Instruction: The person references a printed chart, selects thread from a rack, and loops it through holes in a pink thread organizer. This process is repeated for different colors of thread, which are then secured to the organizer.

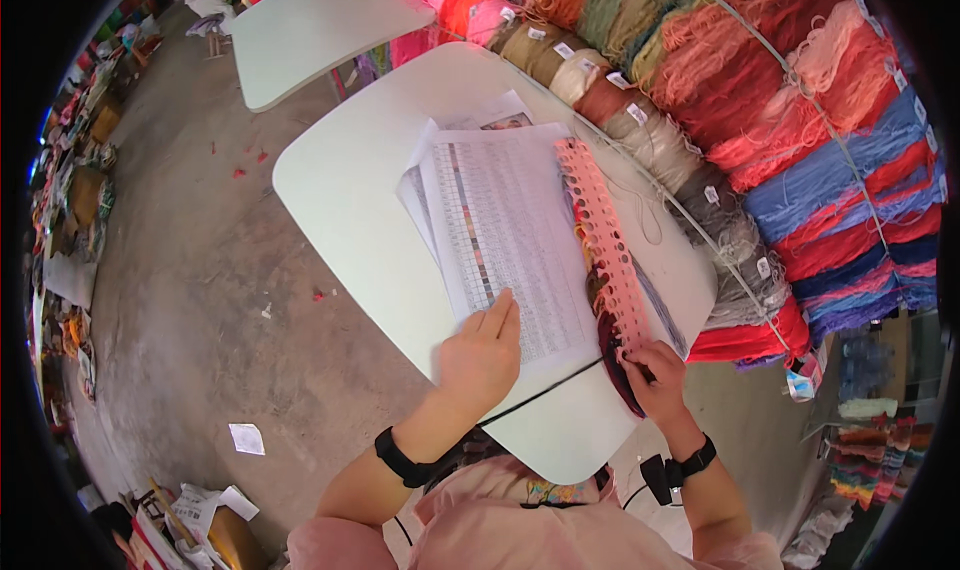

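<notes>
From here I have the right hand (658, 378) pinching the near end of the pink perforated strip (604, 238), which runs toward half past eleven along the three-o'clock edge of the printed sheet (530, 235), while the left hand (482, 360), farther off at nine o'clock, rests extended fingers there.

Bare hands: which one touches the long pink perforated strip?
The right hand, at the lower end of the pink perforated strip; the left hand points at the white printed sheet.

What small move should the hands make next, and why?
Probably the right hand should separate the dark threads at the near end of the pink perforated strip: it sits right there, while the left hand touches the printed sheet near its coloured column.
</notes>
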Available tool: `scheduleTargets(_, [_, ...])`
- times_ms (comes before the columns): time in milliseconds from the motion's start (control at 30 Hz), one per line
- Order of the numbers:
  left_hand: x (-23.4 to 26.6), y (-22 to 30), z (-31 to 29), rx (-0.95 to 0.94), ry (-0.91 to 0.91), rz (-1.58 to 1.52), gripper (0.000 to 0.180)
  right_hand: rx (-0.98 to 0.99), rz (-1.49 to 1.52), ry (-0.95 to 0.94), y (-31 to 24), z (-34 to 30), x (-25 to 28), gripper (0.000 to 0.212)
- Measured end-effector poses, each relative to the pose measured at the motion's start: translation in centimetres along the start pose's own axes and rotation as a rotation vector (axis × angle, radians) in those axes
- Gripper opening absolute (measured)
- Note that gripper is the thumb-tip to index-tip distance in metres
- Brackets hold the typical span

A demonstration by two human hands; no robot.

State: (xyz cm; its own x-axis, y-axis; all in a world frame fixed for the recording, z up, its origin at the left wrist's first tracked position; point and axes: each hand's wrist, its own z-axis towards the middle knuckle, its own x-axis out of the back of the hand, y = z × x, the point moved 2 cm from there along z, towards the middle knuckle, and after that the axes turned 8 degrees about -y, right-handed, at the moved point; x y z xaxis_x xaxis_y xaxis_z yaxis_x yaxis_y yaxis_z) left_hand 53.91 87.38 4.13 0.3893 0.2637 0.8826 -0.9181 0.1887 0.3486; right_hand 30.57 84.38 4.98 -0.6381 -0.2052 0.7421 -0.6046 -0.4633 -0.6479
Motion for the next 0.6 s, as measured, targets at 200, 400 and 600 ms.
scheduleTargets(200, [1.6,-0.3,-0.2,0.084,-0.073,-0.045,0.029,0.134,-0.08,-0.008,-1.1,0.9,0.0,0.005])
scheduleTargets(400, [1.1,0.3,0.8,0.308,-0.48,-0.31,0.032,0.076,0.045,-0.153,1.2,-0.8,0.7,0.011])
scheduleTargets(600, [1.5,-3.4,-1.3,-0.036,-0.361,-0.372,0.03,0.026,0.125,-0.248,1.0,0.8,1.2,0.016])
